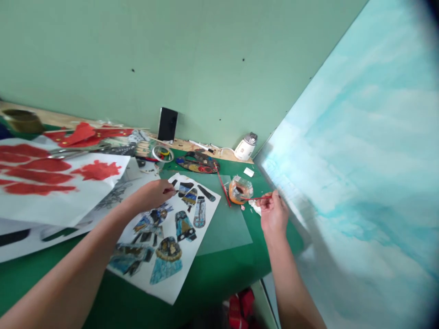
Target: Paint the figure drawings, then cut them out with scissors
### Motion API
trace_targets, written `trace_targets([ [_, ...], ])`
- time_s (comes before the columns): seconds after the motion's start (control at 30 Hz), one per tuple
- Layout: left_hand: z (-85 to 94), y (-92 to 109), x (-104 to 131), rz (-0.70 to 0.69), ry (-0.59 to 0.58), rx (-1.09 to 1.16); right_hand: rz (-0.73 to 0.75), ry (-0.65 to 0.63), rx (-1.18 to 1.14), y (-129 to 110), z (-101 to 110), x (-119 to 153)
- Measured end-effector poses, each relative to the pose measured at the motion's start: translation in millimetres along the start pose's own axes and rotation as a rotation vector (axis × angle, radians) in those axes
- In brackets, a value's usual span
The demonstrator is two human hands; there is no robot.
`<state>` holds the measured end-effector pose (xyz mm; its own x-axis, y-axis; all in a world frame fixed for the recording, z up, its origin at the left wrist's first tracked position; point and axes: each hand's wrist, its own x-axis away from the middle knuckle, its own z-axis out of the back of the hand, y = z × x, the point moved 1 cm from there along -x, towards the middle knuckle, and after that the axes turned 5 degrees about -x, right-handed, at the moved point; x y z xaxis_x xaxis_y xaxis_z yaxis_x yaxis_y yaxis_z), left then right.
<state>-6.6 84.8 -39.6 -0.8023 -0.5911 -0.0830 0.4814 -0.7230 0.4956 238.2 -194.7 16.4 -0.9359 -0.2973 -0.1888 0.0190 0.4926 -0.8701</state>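
Note:
My right hand (275,214) is closed around a thin red paintbrush (259,198). Its far end meets the side of a cut-off clear jar (235,195) with orange and dark brown in it; whether the tip is inside or in front, I cannot tell. Over the upper left edge of a white sheet (202,242) hovers my left hand (158,193), fingers pinched together; anything between them is too small to make out. Painted pieces of clothing and a figure in blue, black and ochre cover the sheet. A second red paintbrush (223,186) slants between the palette (197,162) and the jar.
Papers with red painted shapes (41,171) overlap at the left. A roll of tape (163,154), a dark upright tablet-like panel (168,124) and a white device (245,146) stand along the back wall. A small white block (248,172) lies behind the jar. A blue-painted wall rises at right.

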Motion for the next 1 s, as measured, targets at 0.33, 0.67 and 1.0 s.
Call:
trace_targets([
  [0.33,10.1,-0.5,-2.3,0.066,0.035,-0.050,0.112,-0.227,0.548,6.2,5.1,-62.2],
  [0.67,19.3,11.3,6.7,0.067,0.123,-0.041,-0.056,-0.677,1.145,20.1,-13.3,-96.7],
  [1.0,15.1,20.3,16.6,0.116,0.142,-0.065,-0.033,-0.821,1.215,16.4,-11.3,-104.7],
])
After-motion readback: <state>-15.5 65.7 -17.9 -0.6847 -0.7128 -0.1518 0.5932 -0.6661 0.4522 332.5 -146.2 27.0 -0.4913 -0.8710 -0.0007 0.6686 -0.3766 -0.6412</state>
